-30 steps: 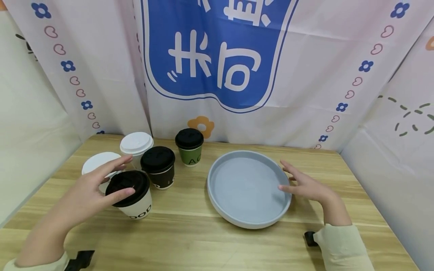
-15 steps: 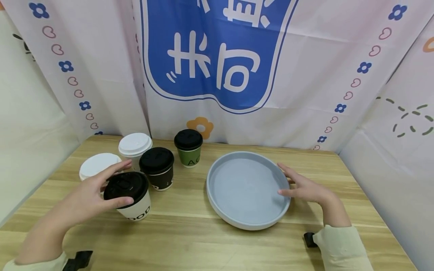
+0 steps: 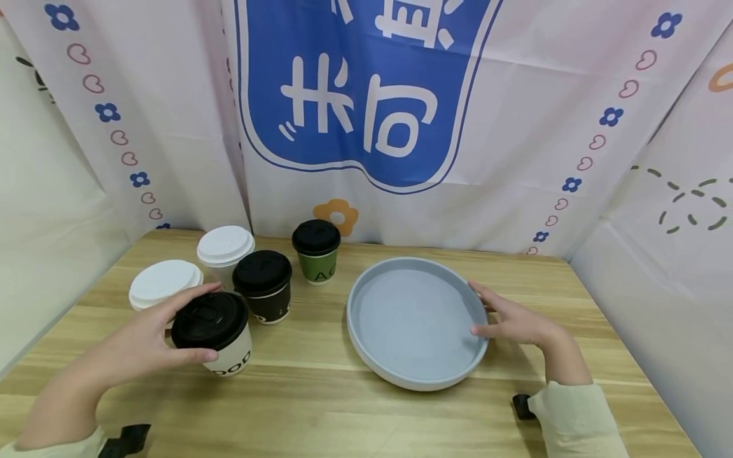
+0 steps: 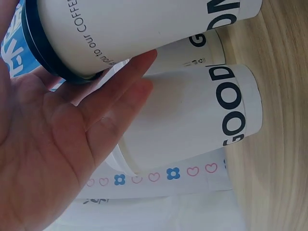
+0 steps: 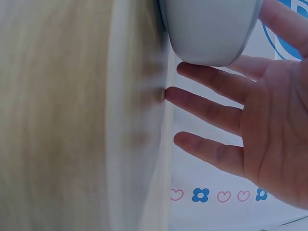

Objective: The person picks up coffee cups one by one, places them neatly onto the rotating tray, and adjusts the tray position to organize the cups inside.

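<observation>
In the head view, my left hand (image 3: 134, 340) is around a white paper cup with a black lid (image 3: 231, 356), thumb at the near side and fingers at the far side. The left wrist view shows that cup (image 4: 144, 29) upright on the table, the fingers passing between it and a white-lidded paper cup (image 4: 187, 110). At the right, my right hand (image 3: 518, 321) touches the rim of a round grey plate (image 3: 418, 385), its thumb over the edge. Its lower fingers (image 5: 207, 108) are straight and spread beneath the plate in the right wrist view.
Behind the left hand stand two white-lidded cups (image 3: 166, 280) (image 3: 226, 245), a dark cup with a black lid (image 3: 269, 305), and a green cup with a black lid (image 3: 317, 267). A printed curtain (image 3: 515, 127) hangs along the back of the wooden table (image 3: 343, 420).
My left hand has lowered around the black-lidded white cup, its thumb going from over the lid to the cup's side. The right hand has come slightly closer against the plate's rim.
</observation>
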A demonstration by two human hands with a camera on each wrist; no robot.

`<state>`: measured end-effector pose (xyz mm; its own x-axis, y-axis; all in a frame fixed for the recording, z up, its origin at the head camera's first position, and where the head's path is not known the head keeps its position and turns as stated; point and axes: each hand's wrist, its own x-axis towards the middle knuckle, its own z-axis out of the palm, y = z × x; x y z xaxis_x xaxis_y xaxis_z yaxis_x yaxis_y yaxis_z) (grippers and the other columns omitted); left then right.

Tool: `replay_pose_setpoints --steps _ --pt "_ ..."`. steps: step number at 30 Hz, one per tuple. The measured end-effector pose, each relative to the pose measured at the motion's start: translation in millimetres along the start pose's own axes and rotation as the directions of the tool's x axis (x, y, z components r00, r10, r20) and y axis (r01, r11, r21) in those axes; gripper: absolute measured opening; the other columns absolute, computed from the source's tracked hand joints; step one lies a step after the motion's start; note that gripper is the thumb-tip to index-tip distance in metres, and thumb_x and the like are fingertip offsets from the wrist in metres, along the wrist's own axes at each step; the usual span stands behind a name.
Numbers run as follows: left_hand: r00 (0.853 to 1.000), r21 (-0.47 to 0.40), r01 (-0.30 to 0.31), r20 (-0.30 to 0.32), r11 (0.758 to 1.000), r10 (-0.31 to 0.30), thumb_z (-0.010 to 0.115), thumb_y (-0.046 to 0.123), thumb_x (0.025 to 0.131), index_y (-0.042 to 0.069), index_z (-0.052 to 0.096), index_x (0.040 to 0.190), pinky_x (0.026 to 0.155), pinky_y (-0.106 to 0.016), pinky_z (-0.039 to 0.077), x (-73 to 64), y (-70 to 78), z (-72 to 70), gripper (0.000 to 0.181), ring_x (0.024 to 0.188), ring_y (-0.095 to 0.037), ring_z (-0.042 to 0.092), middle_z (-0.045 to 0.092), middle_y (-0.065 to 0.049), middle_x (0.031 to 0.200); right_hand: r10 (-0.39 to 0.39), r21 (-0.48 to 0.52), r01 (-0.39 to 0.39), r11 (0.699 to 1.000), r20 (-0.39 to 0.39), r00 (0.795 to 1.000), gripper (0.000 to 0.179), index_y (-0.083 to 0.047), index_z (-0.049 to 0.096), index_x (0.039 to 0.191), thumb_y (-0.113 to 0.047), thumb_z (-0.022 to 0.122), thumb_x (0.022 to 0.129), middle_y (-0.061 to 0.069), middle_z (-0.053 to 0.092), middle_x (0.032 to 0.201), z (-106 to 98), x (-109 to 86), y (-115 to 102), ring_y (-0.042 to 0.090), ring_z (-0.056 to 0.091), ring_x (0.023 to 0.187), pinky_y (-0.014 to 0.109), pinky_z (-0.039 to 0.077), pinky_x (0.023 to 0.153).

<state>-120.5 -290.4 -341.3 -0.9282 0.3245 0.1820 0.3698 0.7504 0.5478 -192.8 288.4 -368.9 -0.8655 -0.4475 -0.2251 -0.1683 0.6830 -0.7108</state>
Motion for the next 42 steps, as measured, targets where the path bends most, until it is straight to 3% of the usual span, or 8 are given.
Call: replay_pose_setpoints --steps 3,6,8,10,15,20,30,42 --pt "1.0 0.005 -0.001 -0.008 1.0 0.001 0.091 0.029 0.068 0.029 0.04 0.15 0.094 -0.064 0.036 -1.9 -3.4 0.5 0.097 0.132 -0.022 0.043 0.048 -0.018 0.147 -0.009 0.011 0.008 1.0 0.014 1.0 0.1 -0.001 0.006 0.159 -0.028 0.074 0.089 0.036 0.026 0.155 -0.3 0.4 1.3 0.055 0.032 0.139 0.069 0.029 0.109" --pt "1.0 0.01 -0.004 -0.009 1.0 0.004 0.092 0.029 0.068 0.03 0.042 0.148 0.096 -0.041 0.041 -2.5 -5.9 0.4 0.094 0.123 0.007 0.041 0.051 -0.015 0.146 -0.015 0.031 0.014 0.999 0.025 1.0 0.101 -0.001 0.006 0.159 -0.026 0.074 0.089 0.037 0.026 0.155 -0.6 0.8 1.9 0.054 0.031 0.14 0.069 0.027 0.111" --pt "1.0 0.008 -0.006 -0.008 1.0 0.006 0.092 0.03 0.068 0.029 0.044 0.147 0.09 -0.026 0.042 -2.0 -5.9 0.0 0.092 0.117 0.017 0.038 0.053 -0.013 0.143 -0.02 0.034 0.019 0.999 0.033 0.999 0.102 0.0 0.005 0.158 -0.026 0.074 0.089 0.037 0.025 0.155 -1.1 0.9 1.6 0.054 0.03 0.14 0.069 0.026 0.111" --pt "1.0 0.009 -0.006 -0.01 1.0 0.006 0.092 0.031 0.069 0.028 0.046 0.145 0.083 -0.013 0.039 -1.4 -4.7 -0.2 0.089 0.113 0.019 0.039 0.055 -0.01 0.14 -0.022 0.035 0.021 0.999 0.038 0.999 0.102 0.0 0.004 0.158 -0.027 0.074 0.089 0.038 0.024 0.155 -1.5 1.1 1.5 0.055 0.03 0.14 0.069 0.026 0.111" --pt "0.999 -0.003 -0.026 -0.03 1.0 0.025 0.092 0.032 0.068 0.027 0.049 0.142 0.084 -0.006 0.035 -1.4 -1.2 1.5 0.085 0.11 0.018 0.042 0.057 -0.007 0.135 -0.017 0.03 0.016 0.999 0.042 0.999 0.103 0.0 0.004 0.158 -0.027 0.075 0.088 0.038 0.024 0.155 -2.6 1.2 2.7 0.055 0.029 0.141 0.068 0.027 0.112" --pt "0.998 0.007 -0.043 -0.05 0.999 0.043 0.092 0.032 0.067 0.031 0.051 0.139 0.084 -0.008 0.032 -2.5 0.4 3.9 0.083 0.109 0.015 0.044 0.058 -0.001 0.131 -0.007 0.05 0.005 0.999 0.047 0.999 0.104 -0.001 0.004 0.159 -0.026 0.076 0.088 0.036 0.022 0.157 -3.5 1.1 5.1 0.054 0.027 0.142 0.067 0.025 0.113" --pt "0.997 -0.012 -0.055 -0.046 0.998 0.055 0.092 0.027 0.068 0.031 0.05 0.14 0.083 -0.008 0.037 -0.7 2.8 -0.1 0.084 0.108 0.012 0.048 0.05 0.027 0.127 -0.005 0.053 0.002 0.999 0.046 0.999 0.104 0.001 0.004 0.158 -0.024 0.077 0.088 0.036 0.021 0.157 -4.4 -0.2 6.3 0.054 0.027 0.143 0.069 0.025 0.112" --pt "0.995 -0.032 -0.09 -0.046 0.995 0.089 0.092 0.024 0.069 0.03 0.049 0.141 0.082 -0.01 0.042 5.1 18.0 -3.1 0.084 0.108 0.009 0.05 0.053 0.021 0.128 0.008 0.041 -0.009 0.999 0.036 0.999 0.103 -0.001 0.006 0.159 -0.025 0.076 0.088 0.035 0.025 0.156 -4.3 -1.6 4.9 0.052 0.031 0.141 0.068 0.027 0.111"
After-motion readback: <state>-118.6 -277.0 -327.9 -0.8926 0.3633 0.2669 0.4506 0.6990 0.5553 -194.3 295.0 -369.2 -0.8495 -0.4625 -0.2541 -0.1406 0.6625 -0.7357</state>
